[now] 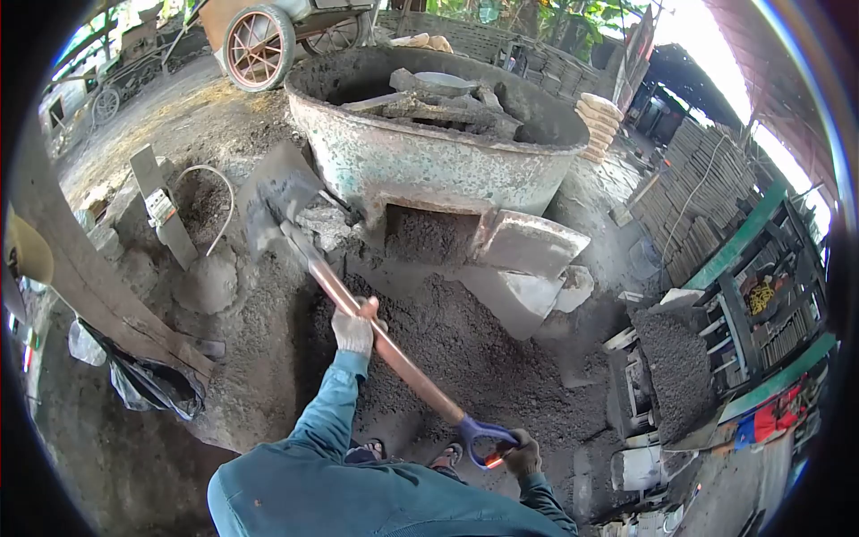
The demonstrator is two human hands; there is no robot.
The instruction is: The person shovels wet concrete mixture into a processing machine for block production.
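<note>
A shovel [403, 365] slants across the middle of the head view, its blade [277, 192] raised at the upper left beside the big drum. My left hand [353, 329], in a pale work glove, is closed around the shaft about halfway along. Down at the blue D-shaped grip, my right hand [522, 455], in a darker glove, is wrapped on the handle end. Under the shaft lies a heap of dark, damp, crumbly mix [447, 331]. More of the same mix shows in the square opening [429, 234] at the drum's base.
A large worn metal mixing drum [429, 166] stands ahead, with a slanted flap [537, 243] beside its opening. At right is a hopper of dark mix [676, 367] beside a green-framed machine [752, 385]. A wooden post [107, 304] rises at left; a wheeled cart [259, 46] stands behind.
</note>
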